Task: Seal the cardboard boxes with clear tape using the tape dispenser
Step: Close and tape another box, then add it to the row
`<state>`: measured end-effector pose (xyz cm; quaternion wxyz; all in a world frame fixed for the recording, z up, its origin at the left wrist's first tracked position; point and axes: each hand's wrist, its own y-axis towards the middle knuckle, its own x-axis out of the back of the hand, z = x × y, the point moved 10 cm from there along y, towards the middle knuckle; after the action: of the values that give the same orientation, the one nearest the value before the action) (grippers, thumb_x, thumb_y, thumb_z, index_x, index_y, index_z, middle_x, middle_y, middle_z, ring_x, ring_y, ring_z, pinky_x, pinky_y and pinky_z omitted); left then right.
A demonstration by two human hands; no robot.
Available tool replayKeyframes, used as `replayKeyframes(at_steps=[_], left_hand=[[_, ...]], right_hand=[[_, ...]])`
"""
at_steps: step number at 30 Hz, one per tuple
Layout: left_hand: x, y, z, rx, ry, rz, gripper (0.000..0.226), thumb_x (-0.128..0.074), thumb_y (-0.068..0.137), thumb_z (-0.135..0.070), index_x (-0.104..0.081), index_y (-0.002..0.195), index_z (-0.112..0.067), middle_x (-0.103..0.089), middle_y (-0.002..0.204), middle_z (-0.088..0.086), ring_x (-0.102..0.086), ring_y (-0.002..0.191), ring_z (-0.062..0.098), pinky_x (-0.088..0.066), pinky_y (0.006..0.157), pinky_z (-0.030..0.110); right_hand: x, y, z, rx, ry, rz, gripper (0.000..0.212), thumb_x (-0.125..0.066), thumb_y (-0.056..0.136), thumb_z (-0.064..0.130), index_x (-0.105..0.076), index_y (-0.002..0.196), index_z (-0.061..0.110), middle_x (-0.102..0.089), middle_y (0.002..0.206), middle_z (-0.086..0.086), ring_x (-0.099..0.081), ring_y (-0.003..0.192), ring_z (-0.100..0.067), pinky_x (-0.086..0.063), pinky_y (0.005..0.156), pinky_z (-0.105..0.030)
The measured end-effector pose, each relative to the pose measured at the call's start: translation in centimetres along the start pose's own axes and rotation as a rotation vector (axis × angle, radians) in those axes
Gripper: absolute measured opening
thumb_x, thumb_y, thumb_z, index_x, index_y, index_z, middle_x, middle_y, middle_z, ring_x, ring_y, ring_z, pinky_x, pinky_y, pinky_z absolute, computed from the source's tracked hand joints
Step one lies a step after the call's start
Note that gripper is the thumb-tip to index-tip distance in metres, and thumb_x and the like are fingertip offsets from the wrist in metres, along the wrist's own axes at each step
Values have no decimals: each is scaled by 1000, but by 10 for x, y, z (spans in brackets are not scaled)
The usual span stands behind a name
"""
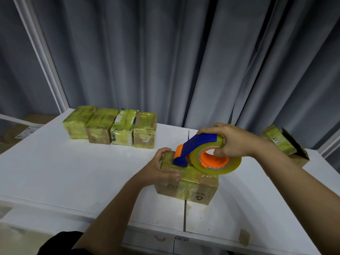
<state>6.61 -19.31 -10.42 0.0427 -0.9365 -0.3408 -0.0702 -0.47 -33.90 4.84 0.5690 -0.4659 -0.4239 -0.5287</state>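
On the white counter (73, 172), the left hand (161, 167) curls its grip round the left end of the cardboard box (187, 184). The tape dispenser (204, 153) rests on the box top; the right hand (231, 139) clasps its roll from above.

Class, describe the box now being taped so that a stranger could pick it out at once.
On the white table, find the box nearest the person, astride the centre seam. Unlike the back row of four, it lies under the blue-and-orange tape dispenser and the left hand grips it.
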Motion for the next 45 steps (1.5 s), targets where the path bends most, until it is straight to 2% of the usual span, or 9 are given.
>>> replayKeyframes(at_steps=[5,11,15,19,26,32,37,42,45], left_hand=[[-3,-3,-1,53,46,51,93,-81,70,-26,-21,140,-35,-43,139,-7,-53,119,9,-51,95,33],[3,1,-18,-10,666,3,112,-71,71,-58,0,152,-28,5,160,-8,10,146,11,-6,120,44],[-12,0,-10,57,718,93,108,-51,71,-67,6,151,-25,7,160,-4,14,145,9,10,117,43],[-16,-1,-13,18,814,51,109,-40,70,-74,5,152,-20,13,160,-2,16,145,13,6,118,44],[-17,1,-10,25,950,33,122,-44,60,-83,5,152,-20,10,160,0,12,147,16,3,119,48],[-11,10,-22,-28,946,-50,101,-66,55,-80,-32,131,-25,-39,135,-4,-35,131,18,-13,116,52],[-9,12,-23,-110,763,-68,91,-73,49,-78,-38,116,-27,-42,114,-8,-46,106,12,-40,102,42],[-10,7,-26,-162,600,-33,99,-80,54,-67,-33,135,-33,-41,132,-12,-41,123,6,-45,102,39],[-1,13,-26,-125,815,12,114,-66,48,-82,-26,144,-35,-19,153,-9,-12,141,11,-21,115,35]], right_hand=[[-6,8,13,3,-108,41,67,-71,79,33,-38,135,49,-46,116,7,-49,105,-19,-52,81,-33],[-7,10,15,-92,295,-24,55,-41,74,83,-61,103,41,-59,104,10,-56,99,-14,-53,87,-38],[-6,20,14,-156,391,-75,20,-52,95,41,-66,100,28,-65,100,6,-62,95,-18,-56,83,-36],[-11,30,21,-261,108,164,26,-51,93,30,-59,115,18,-61,111,-5,-58,98,-19,-52,85,-36],[-19,49,38,-308,-159,137,13,-46,82,22,-58,86,19,-59,91,-1,-55,83,-20,-41,65,-30],[-2,32,20,-291,70,76,32,-66,82,41,-60,107,23,-57,104,2,-58,93,-20,-51,75,-31],[-10,34,5,-317,119,151,40,-68,78,56,-63,93,19,-65,96,0,-62,84,-16,-53,74,-31],[-1,27,21,-81,296,41,36,-68,83,48,-56,114,35,-52,117,6,-56,98,-13,-53,83,-29],[1,15,27,4,346,39,37,-68,77,58,-63,106,35,-49,118,6,-52,105,-10,-50,91,-30]])
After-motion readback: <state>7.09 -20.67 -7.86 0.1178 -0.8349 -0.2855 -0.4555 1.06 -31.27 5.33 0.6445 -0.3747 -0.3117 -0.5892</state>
